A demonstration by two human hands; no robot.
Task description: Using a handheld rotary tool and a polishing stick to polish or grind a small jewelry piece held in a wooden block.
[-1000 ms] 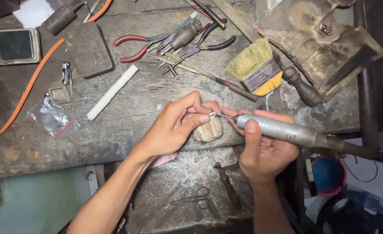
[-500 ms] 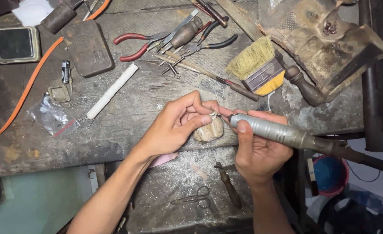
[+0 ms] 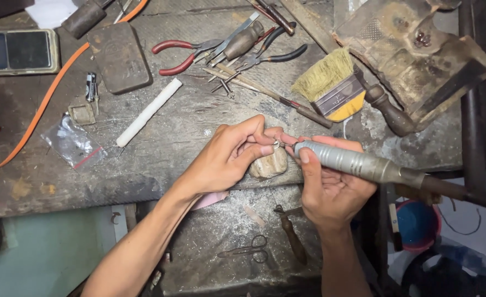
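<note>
At the front edge of the worn, scratched surface (image 3: 160, 148) the left hand (image 3: 226, 157) pinches a tiny, pale metallic piece (image 3: 276, 144) between thumb and fingertips, its grip closed tight around it; the piece is so small and so covered by the fingers that its shape cannot be made out, only a glint of light metal. It is pressed against the top of a rounded, tan, worn wooden peg (image 3: 269, 163) that juts from the surface's edge. The right hand (image 3: 331, 184) is wrapped around a grey, ribbed, cylindrical rotary handpiece (image 3: 353, 162), grip closed, thumb laid along the barrel near its nose, and the tool's tip meets the small piece right at the left fingertips. A dark shaft runs from the handpiece off to the right. Behind the hands lie a wide brush with straw-coloured bristles and a yellow band (image 3: 331, 85), red-handled pliers (image 3: 179, 55), black-handled pliers (image 3: 276, 52) and a white stick (image 3: 148, 111). To the left sit a clear plastic bag (image 3: 72, 142) and an orange strap (image 3: 39, 110). Below the surface, on a dusty lower shelf, rest small scissors (image 3: 248, 250) and a wooden-handled tool (image 3: 292, 239).
</note>
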